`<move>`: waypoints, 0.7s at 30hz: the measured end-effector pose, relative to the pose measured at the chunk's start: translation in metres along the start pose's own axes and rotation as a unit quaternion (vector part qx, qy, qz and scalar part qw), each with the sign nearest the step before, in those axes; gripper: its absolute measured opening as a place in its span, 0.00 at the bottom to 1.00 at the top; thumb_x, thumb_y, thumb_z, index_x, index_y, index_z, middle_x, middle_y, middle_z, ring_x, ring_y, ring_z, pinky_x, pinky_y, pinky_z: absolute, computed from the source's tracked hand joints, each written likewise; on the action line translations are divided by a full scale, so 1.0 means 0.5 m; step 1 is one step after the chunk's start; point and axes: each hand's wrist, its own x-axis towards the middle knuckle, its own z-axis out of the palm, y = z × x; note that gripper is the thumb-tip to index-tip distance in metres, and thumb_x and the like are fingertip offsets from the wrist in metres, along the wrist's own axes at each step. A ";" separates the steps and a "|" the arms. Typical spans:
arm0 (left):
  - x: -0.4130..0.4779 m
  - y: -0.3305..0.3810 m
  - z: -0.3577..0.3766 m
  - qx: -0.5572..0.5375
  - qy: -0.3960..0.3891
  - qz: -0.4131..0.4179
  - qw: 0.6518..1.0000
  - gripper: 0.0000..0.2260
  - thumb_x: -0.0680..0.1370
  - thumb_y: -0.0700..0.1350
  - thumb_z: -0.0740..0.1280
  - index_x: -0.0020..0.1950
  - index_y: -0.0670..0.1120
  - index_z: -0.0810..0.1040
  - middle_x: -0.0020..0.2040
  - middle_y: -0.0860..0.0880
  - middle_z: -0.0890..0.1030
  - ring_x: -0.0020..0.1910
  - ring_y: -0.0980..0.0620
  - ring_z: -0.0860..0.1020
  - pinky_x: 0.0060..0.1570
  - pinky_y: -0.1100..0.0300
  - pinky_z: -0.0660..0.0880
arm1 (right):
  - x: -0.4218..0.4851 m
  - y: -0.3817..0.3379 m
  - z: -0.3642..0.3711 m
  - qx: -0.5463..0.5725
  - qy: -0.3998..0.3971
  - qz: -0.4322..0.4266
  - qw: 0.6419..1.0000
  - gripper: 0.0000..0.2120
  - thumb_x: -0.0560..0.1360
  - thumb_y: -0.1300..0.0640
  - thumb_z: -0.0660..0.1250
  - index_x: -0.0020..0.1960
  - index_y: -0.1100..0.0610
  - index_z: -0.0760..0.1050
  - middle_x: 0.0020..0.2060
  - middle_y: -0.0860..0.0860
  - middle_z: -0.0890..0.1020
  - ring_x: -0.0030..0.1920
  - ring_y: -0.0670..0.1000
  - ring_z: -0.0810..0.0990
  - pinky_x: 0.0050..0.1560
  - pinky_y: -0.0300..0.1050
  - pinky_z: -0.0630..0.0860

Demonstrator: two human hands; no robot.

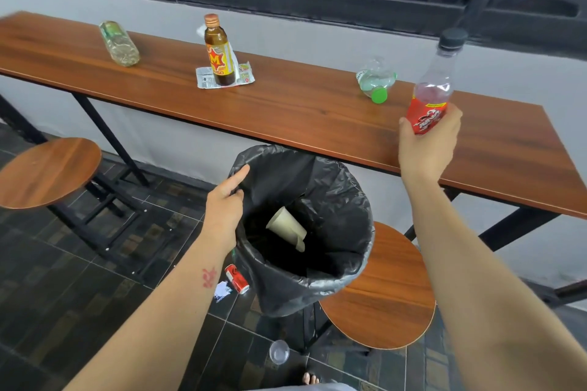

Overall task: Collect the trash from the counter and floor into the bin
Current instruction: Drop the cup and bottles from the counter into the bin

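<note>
One red-labelled bottle (pixel 432 89) with a dark cap stands upright in your right hand (pixel 427 143), right of centre. Your fingers and thumb are curled round its lower half, above the front edge of the counter (pixel 286 111). Your left hand (pixel 224 200) grips the rim of the black-lined bin (pixel 343 209) at centre frame, one digit stretched along the liner and the rest curled over its edge. A paper cup (pixel 286 227) lies tilted inside the bin.

On the counter, a crushed bottle (pixel 376 79) with a green cap lies just left of the one you hold. A brown glass bottle (pixel 219 52) stands on a silver wrapper (pixel 203 79) at upper middle, and a clear bottle (pixel 119 43) lies at upper left.

On the tiled floor, a red can (pixel 236 278) and a white scrap (pixel 222 290) lie just left of the bin. A clear plastic cup (pixel 279 351) sits at bottom centre. Round wooden stools stand at the left (pixel 47 171) and lower right (pixel 381 295).
</note>
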 end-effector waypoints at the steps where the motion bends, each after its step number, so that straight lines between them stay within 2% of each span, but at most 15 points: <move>1: 0.001 0.000 0.000 0.002 0.000 -0.003 1.000 0.22 0.82 0.34 0.57 0.63 0.58 0.80 0.57 0.58 0.77 0.54 0.57 0.75 0.66 0.57 0.70 | -0.022 -0.008 -0.002 0.011 -0.009 -0.017 1.000 0.31 0.72 0.48 0.73 0.69 0.54 0.64 0.62 0.50 0.74 0.61 0.50 0.75 0.61 0.47 0.74; 4: 0.002 0.001 0.000 -0.007 0.001 -0.008 1.000 0.23 0.82 0.33 0.57 0.62 0.58 0.81 0.42 0.60 0.74 0.45 0.58 0.72 0.56 0.65 0.70 | -0.105 -0.032 -0.011 0.034 -0.065 -0.069 0.995 0.32 0.71 0.47 0.73 0.69 0.55 0.65 0.62 0.50 0.73 0.60 0.49 0.75 0.58 0.46 0.75; 6: 0.000 0.003 -0.001 -0.011 0.003 -0.007 1.000 0.23 0.82 0.32 0.57 0.62 0.57 0.81 0.39 0.60 0.71 0.40 0.58 0.69 0.52 0.67 0.69 | -0.168 -0.041 -0.019 0.041 -0.130 -0.111 0.984 0.32 0.72 0.49 0.74 0.70 0.56 0.64 0.62 0.51 0.71 0.59 0.47 0.74 0.55 0.42 0.74; 9: -0.009 0.005 -0.003 -0.014 0.006 -0.003 1.000 0.23 0.82 0.32 0.57 0.64 0.56 0.80 0.41 0.62 0.72 0.38 0.60 0.69 0.54 0.66 0.66 | -0.246 -0.026 -0.018 -0.005 -0.272 -0.160 0.949 0.32 0.72 0.49 0.74 0.69 0.54 0.63 0.60 0.51 0.72 0.56 0.48 0.75 0.52 0.44 0.76; 11: -0.017 0.006 -0.008 -0.019 0.003 0.003 1.000 0.24 0.81 0.31 0.57 0.65 0.55 0.80 0.45 0.63 0.74 0.40 0.62 0.71 0.53 0.68 0.67 | -0.280 -0.001 -0.004 -0.079 -0.369 -0.167 0.911 0.31 0.72 0.47 0.73 0.68 0.52 0.63 0.60 0.50 0.74 0.58 0.50 0.77 0.54 0.47 0.77; 13: -0.024 0.006 -0.015 -0.028 -0.004 0.007 1.000 0.24 0.81 0.30 0.57 0.65 0.56 0.80 0.56 0.61 0.75 0.50 0.64 0.72 0.57 0.68 0.66 | -0.306 0.029 0.016 -0.160 -0.448 -0.165 0.864 0.27 0.72 0.47 0.72 0.65 0.52 0.63 0.59 0.52 0.77 0.58 0.55 0.78 0.55 0.51 0.77; 15: -0.029 0.006 -0.022 -0.036 -0.011 0.005 0.999 0.24 0.81 0.30 0.57 0.66 0.55 0.79 0.60 0.59 0.72 0.58 0.62 0.70 0.61 0.66 0.63 | -0.328 0.052 0.036 -0.245 -0.510 -0.154 0.810 0.28 0.72 0.47 0.71 0.65 0.52 0.63 0.59 0.55 0.78 0.58 0.59 0.78 0.55 0.52 0.76; 18: -0.033 0.006 -0.032 -0.038 -0.016 0.000 0.999 0.24 0.82 0.31 0.57 0.65 0.56 0.79 0.61 0.59 0.72 0.58 0.61 0.68 0.61 0.63 0.62 | -0.355 0.072 0.065 -0.320 -0.567 -0.155 0.743 0.28 0.74 0.50 0.68 0.69 0.54 0.61 0.61 0.57 0.77 0.59 0.61 0.77 0.56 0.52 0.74; 21: -0.036 0.004 -0.043 -0.038 -0.011 0.002 0.999 0.24 0.82 0.32 0.58 0.65 0.57 0.79 0.62 0.58 0.71 0.62 0.58 0.68 0.64 0.61 0.63 | -0.375 0.081 0.086 -0.369 -0.590 -0.174 0.697 0.29 0.76 0.59 0.64 0.74 0.55 0.58 0.63 0.57 0.76 0.62 0.62 0.76 0.58 0.53 0.73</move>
